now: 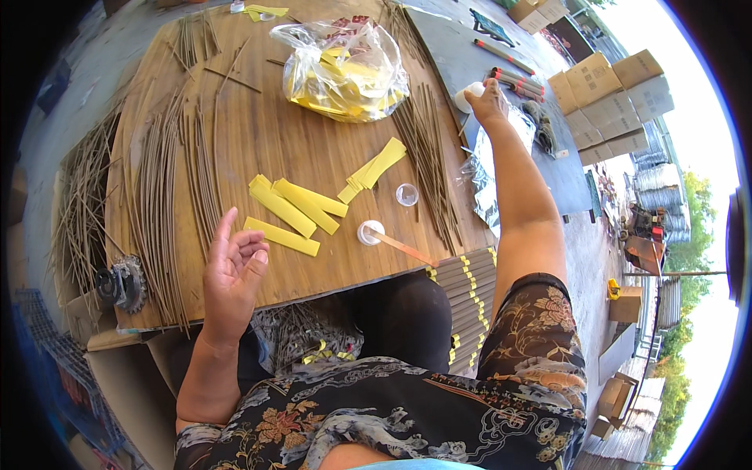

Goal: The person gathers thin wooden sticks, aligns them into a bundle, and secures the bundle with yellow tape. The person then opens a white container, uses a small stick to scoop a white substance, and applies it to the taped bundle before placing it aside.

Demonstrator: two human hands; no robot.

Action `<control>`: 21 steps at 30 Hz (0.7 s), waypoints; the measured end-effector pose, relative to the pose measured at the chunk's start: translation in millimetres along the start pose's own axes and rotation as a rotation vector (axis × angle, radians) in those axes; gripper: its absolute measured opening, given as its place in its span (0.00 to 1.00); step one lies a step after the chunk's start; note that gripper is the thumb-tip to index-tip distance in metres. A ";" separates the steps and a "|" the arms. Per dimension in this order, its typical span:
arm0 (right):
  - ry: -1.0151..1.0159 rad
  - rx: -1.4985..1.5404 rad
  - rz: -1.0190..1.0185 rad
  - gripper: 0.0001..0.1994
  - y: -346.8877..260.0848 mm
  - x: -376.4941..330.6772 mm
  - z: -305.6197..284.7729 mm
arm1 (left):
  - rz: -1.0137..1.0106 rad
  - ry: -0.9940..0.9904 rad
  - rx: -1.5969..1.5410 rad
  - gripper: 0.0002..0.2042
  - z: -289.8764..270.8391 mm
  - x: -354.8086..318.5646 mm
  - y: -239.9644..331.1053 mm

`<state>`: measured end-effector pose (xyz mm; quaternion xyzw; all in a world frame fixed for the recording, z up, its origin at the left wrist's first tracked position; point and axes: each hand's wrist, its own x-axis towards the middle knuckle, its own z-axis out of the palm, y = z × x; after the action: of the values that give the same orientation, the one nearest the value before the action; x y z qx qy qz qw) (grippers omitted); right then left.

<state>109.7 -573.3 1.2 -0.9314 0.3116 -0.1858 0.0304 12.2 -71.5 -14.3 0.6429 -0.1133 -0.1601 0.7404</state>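
Note:
My left hand [236, 266] is raised over the near left of the wooden table, fingers apart and holding nothing. Beside it lie several yellow paper strips [294, 205], some overlapping. My right arm stretches far forward to the grey table, where my right hand [489, 103] closes around a white rounded object [468, 97], partly hidden by the fingers. Between my arms stands a small white pot [366, 233] with a flat wooden stick [403, 250] resting across it. Near the pot is a clear round lid [406, 194]. A clear plastic bag [345, 74] farther back contains more yellow strips.
Thin brown sticks [160, 204] lie in long rows at left, with another bundle [427, 149] at right. Red-ended dark tubes [517, 82] lie beyond my right hand. Bundles with yellow bands [466, 301] stand below the table edge. Cardboard boxes [603, 102] are stacked at far right.

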 end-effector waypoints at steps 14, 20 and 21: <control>0.090 0.475 -0.411 0.11 -54.8 -147.8 -81.8 | 0.372 0.087 0.051 0.06 -6.9 -31.3 35.2; -0.011 0.508 -0.592 0.05 -67.0 -301.0 -101.6 | 0.504 0.236 0.058 0.09 -61.7 -112.7 49.0; 0.029 0.488 -0.624 0.05 -66.6 -318.3 -101.5 | 0.516 0.299 0.087 0.11 -78.4 -127.8 45.2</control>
<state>-124.1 -325.4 2.9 -0.9440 -0.0391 -0.2680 0.1884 -72.3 54.7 23.7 0.6405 -0.1694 0.1347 0.7369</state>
